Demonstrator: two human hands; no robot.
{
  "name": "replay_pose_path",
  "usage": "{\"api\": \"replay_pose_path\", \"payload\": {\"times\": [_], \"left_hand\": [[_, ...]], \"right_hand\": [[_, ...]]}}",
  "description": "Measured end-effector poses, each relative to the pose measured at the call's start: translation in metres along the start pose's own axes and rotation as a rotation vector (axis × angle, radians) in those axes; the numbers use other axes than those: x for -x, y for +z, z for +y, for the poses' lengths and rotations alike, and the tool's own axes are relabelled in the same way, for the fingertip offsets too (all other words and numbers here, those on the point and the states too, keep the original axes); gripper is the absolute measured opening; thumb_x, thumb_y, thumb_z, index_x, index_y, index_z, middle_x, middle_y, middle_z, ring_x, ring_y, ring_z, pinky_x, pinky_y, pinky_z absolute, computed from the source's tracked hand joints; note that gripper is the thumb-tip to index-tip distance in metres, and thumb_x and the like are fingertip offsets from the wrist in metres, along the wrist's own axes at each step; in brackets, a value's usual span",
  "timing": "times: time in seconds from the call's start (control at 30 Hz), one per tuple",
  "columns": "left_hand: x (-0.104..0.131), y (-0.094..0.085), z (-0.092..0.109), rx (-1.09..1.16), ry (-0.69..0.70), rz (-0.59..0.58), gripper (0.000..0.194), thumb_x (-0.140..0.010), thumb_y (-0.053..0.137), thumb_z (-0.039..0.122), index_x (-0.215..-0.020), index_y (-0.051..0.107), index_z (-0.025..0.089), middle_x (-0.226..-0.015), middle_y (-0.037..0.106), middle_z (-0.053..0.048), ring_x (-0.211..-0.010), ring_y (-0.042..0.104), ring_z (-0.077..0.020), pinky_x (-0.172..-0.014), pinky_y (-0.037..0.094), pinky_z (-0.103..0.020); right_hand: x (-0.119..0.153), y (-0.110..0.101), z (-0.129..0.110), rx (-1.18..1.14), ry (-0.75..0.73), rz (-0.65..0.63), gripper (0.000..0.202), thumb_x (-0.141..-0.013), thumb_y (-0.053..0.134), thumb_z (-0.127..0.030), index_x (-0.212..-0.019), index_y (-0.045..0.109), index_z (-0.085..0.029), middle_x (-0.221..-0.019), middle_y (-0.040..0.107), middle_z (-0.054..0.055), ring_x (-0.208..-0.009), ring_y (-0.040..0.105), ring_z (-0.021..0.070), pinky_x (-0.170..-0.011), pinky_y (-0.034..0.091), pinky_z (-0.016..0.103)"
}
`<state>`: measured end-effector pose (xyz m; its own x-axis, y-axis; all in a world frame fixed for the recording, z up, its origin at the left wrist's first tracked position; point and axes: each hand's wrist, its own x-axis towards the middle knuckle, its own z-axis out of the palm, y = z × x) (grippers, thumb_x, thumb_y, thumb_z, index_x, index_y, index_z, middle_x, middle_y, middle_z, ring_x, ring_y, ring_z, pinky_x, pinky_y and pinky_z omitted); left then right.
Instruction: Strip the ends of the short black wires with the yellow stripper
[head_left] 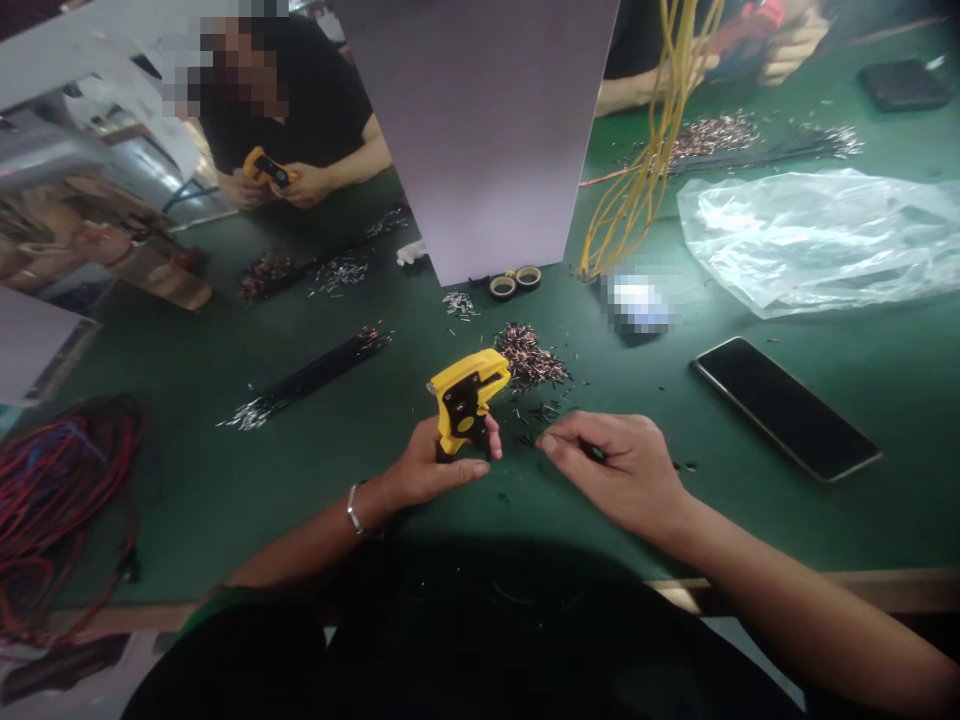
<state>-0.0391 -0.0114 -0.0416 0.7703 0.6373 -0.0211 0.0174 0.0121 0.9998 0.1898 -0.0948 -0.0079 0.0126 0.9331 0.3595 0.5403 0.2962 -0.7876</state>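
Observation:
My left hand (pixel 424 468) is wrapped round the handle of a yellow and black wire stripper (pixel 459 405), its head pointing up and to the right. Just to the right, thumb and fingertips of my right hand (pixel 626 470) are pinched together low over the table. Whatever is between them, if anything, is too small to make out. Small black bits (pixel 544 412) lie near those fingertips. Behind the stripper is a heap of short copper-tipped wire pieces (pixel 529 355). A bundle of black wires (pixel 311 378) with stripped ends lies to the left.
A pale upright panel (pixel 487 130) stands ahead, with tape rolls (pixel 528 277) and small silvery pieces (pixel 459 304) at its foot. At right are a phone (pixel 786 405), plastic bag (pixel 825 240) and yellow wires (pixel 667 110). Red cables (pixel 60 500) lie left. Co-workers sit across.

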Motion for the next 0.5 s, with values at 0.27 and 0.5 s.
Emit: {"api": "replay_pose_path", "payload": {"times": [0.27, 0.5], "left_hand": [[-0.001, 0.0028, -0.0008, -0.07, 0.019, 0.028, 0.031, -0.084, 0.074, 0.025, -0.111, 0.063, 0.014, -0.098, 0.069, -0.009, -0.094, 0.065, -0.0203, -0.09, 0.053, -0.037], [-0.0012, 0.0057, 0.001, -0.143, -0.008, 0.067, 0.025, -0.085, 0.073, 0.027, -0.102, 0.063, 0.012, -0.091, 0.069, -0.009, -0.087, 0.065, -0.0182, -0.086, 0.054, -0.035]], "right_hand": [[0.0033, 0.0062, 0.0003, -0.012, 0.031, 0.007, 0.028, -0.086, 0.056, -0.017, -0.06, 0.068, -0.019, -0.056, 0.068, 0.0, -0.046, 0.055, 0.0089, -0.048, 0.043, 0.021], [0.004, 0.0103, 0.0001, -0.05, 0.004, -0.013, 0.027, -0.085, 0.056, -0.014, -0.061, 0.067, -0.017, -0.054, 0.066, 0.0, -0.045, 0.054, 0.0083, -0.048, 0.042, 0.02]]}}
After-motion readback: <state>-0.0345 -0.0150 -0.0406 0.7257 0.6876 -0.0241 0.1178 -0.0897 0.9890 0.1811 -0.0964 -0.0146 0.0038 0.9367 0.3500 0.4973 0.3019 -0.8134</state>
